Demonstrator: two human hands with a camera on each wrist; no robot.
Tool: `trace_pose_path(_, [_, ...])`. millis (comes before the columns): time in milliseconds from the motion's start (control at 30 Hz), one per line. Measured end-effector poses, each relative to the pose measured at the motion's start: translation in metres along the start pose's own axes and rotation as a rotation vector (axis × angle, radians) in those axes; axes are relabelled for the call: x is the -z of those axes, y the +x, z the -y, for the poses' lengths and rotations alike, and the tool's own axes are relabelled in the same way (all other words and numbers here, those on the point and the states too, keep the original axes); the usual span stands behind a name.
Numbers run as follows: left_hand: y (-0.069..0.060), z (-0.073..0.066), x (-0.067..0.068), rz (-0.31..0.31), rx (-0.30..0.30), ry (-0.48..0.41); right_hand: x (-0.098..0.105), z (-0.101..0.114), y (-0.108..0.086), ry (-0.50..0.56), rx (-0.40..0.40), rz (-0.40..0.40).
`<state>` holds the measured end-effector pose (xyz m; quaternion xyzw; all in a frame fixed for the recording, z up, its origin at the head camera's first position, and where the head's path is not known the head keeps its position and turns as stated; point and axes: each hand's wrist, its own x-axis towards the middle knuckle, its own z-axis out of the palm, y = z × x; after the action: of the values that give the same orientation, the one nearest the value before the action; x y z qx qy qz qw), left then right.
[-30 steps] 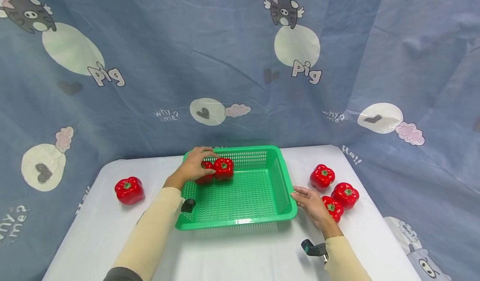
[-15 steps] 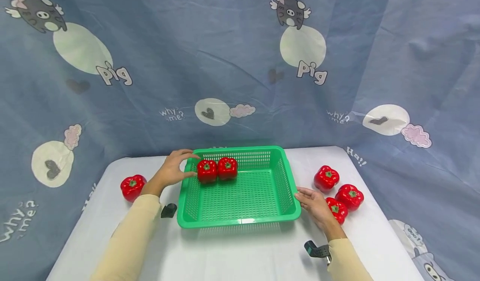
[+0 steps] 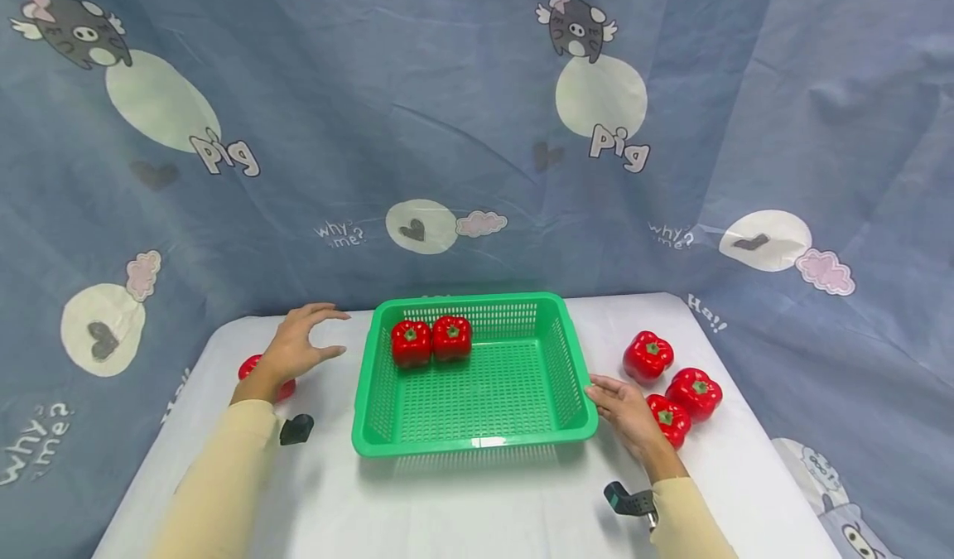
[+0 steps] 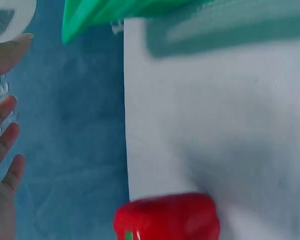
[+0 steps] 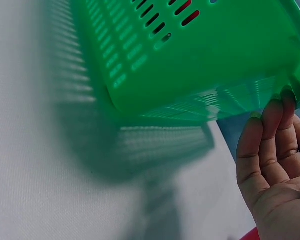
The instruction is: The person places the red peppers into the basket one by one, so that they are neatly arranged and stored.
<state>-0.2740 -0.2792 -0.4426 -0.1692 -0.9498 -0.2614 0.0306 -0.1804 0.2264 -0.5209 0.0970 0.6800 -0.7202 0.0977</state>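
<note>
My left hand [image 3: 294, 345] is over the left part of the table, thumb and fingers spread apart with nothing between them. Its wrist partly covers a red bell pepper [image 3: 250, 366], which the left wrist view also shows. A green perforated plastic basket [image 3: 477, 442] stands in the middle. Two red bell peppers sit side by side in its back left corner, the left one [image 3: 411, 345] and the right one [image 3: 451, 339]. My right hand [image 3: 628, 414] holds the basket's right rim; in the right wrist view its fingertips [image 5: 274, 102] reach up under the rim.
To the right of the basket lie three more red bell peppers: one at the back [image 3: 648, 355], one at the right [image 3: 695, 392], and one [image 3: 669, 420] partly behind my right hand. A blue printed cloth [image 3: 477, 153] hangs beyond the white table [image 3: 462, 509].
My left hand has drawn away from the pepper in the basket's back left corner, left over the rim toward the loose pepper. The right hand stays at the basket rim.
</note>
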Motion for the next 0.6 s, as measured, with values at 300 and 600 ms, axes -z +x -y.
trace_pose_path(300, [-0.014,0.032,0.011,0.059,0.109,0.083,0.002,0.0,0.0,0.008,0.011,0.009])
trace_pose_path(600, [-0.029,0.058,0.012,0.111,0.198,0.056,0.004,0.001,0.0,-0.011,-0.005,0.007])
